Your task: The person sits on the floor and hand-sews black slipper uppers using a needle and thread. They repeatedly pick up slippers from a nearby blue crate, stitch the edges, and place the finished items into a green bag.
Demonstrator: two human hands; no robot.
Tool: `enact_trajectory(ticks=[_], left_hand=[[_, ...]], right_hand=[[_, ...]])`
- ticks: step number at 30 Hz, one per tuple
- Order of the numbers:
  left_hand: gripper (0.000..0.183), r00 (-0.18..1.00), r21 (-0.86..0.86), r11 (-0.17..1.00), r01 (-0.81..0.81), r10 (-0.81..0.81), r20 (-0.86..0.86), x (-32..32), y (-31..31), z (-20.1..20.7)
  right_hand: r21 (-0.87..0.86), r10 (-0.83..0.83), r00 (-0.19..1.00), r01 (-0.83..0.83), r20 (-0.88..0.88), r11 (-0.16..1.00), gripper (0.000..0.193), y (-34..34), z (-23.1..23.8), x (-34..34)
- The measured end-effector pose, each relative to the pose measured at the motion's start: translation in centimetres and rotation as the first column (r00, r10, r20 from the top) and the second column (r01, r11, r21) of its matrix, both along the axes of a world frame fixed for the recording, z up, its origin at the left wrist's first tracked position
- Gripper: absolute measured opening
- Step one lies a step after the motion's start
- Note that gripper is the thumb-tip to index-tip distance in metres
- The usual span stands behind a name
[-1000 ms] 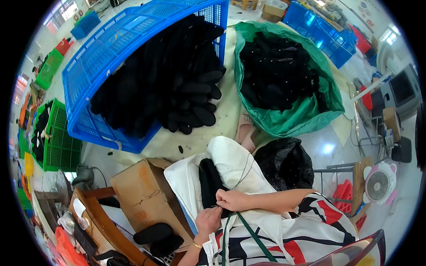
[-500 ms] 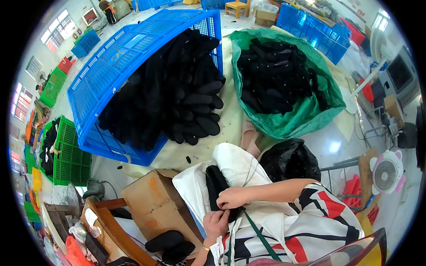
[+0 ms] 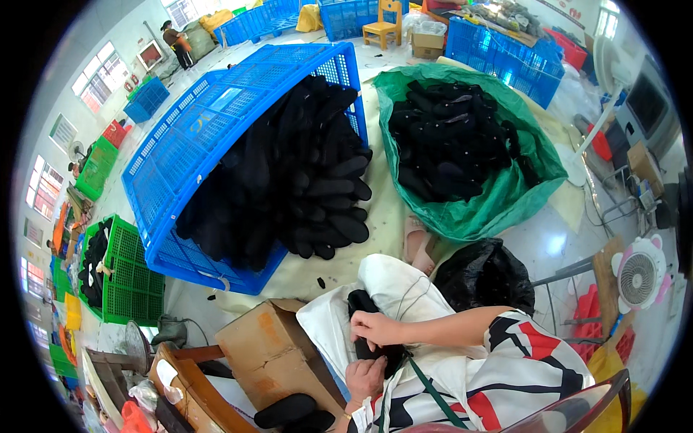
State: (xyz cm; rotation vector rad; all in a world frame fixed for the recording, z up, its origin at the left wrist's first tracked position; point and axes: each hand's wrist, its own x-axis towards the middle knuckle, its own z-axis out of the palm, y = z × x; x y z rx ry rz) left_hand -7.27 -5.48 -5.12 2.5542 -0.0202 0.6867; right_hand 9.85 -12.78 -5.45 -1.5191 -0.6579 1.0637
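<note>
Across my lap lies a white cloth (image 3: 393,278), and on it a long, soft black piece shaped like a sock or slipper (image 3: 359,299). My right hand (image 3: 377,328) is closed on its middle from above, fingers bent down. Just below, my left hand (image 3: 366,377) grips the nearer end with fingers curled; the fingertips of both hands are partly hidden. Similar black pieces (image 3: 289,180) fill a tipped blue crate (image 3: 189,126). More dark pieces (image 3: 451,137) lie in an open green sack (image 3: 498,213).
At my left stands a brown cardboard box (image 3: 263,335), with black pieces (image 3: 285,411) beside it. A black plastic bag (image 3: 485,278) sits to the right of my knees. Farther left is a green crate (image 3: 133,278); a small fan (image 3: 641,276) stands at right.
The view has shifted, so the scene sits lower and slightly right. My right hand has moved a little away from my left along the black piece; both still grip it.
</note>
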Motion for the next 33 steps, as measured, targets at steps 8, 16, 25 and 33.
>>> enact_trajectory(ticks=[8,16,25,33], left_hand=[[0.018,0.982,-0.164,0.986,-0.028,-0.003,-0.188,0.6,0.2,1.4],[0.014,0.960,-0.164,0.986,0.005,-0.051,-0.275,0.9,0.9,1.5],[0.009,0.915,-0.168,0.984,0.053,-0.116,-0.387,1.7,1.2,3.2],[0.009,0.927,-0.221,0.975,0.016,-0.097,-0.362,1.9,1.1,3.1]], right_hand=[[0.045,-0.161,0.810,0.225,-0.564,0.973,0.015,-1.1,3.7,7.5],[0.587,-0.769,0.623,0.680,-0.145,0.440,0.008,-4.4,17.3,25.5],[0.753,-0.586,-0.486,0.295,0.649,0.588,0.009,-12.9,28.4,32.2],[0.579,-0.378,-0.497,0.351,0.781,0.736,0.007,-15.7,25.9,34.4]])
